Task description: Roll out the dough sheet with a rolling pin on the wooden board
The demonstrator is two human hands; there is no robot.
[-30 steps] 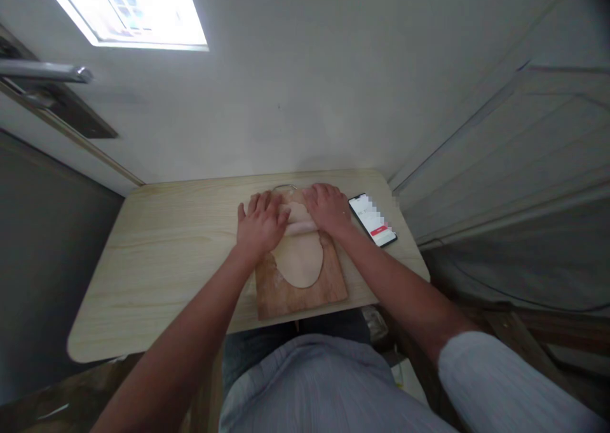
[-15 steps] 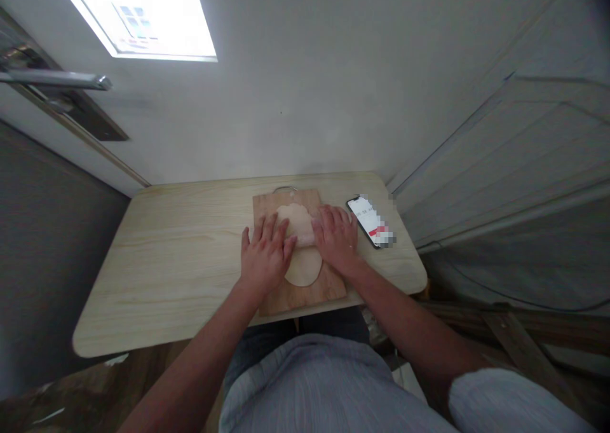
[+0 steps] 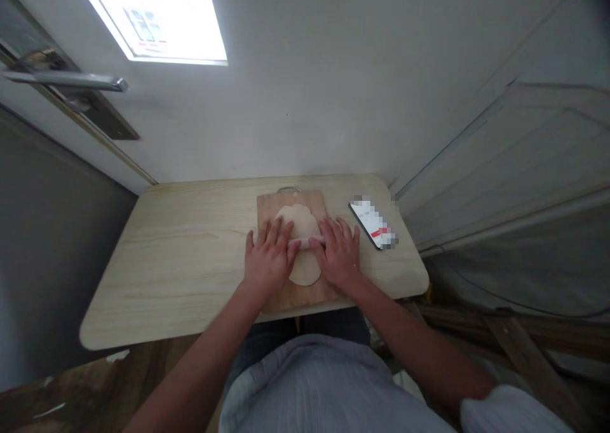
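Note:
A flat, pale sheet of dough (image 3: 305, 273) lies on a wooden cutting board (image 3: 286, 302). Across its middle rests a thin, light-coloured rolling pin (image 3: 305, 243). My left hand (image 3: 271, 258) presses on the pin's left end, with the fingers laid over it and the thumb along the near side. The other end is under my right hand (image 3: 339, 253), whose thumb points inward. Both ends of the pin are hidden by my hands. Dough shows beyond and in front of the pin, with a scalloped far edge.
A phone (image 3: 372, 223) with a lit screen lies to the right of the board on the light wooden table (image 3: 190, 255). Behind the table stands a white door (image 3: 333, 102) with a metal handle (image 3: 86, 80) at upper left. A wall (image 3: 500, 191) borders the right side.
My right thumb has come inward onto the pin, and the right-hand fingers are spread more. The pin stays about mid-dough. The whole view has shifted slightly.

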